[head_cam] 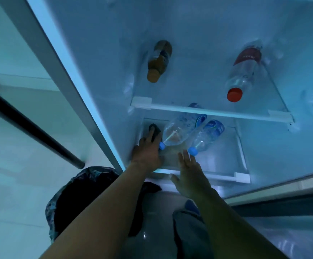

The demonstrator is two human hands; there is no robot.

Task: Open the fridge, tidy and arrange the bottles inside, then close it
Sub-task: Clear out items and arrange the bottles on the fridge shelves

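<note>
The fridge stands open and I look down into it. On the upper shelf (208, 110) stand a brown bottle (158, 61) at the left and a clear bottle with a red label and red cap (243, 71) at the right. On the lower shelf (224, 176) two clear blue-capped water bottles lean side by side: one on the left (180, 130), one on the right (206, 137). My left hand (146, 153) reaches to that shelf's left corner, fingers lying on a small dark object (156, 132) beside the left bottle's cap. My right hand (188, 173) is spread open, fingertips just below the right bottle's cap.
The fridge's left side wall edge (81, 94) runs diagonally beside my left arm. A bin with a dark bag (73, 199) stands on the floor at the lower left. A dark bar (30, 124) crosses the left. The fridge's lower front edge (282, 186) is at the right.
</note>
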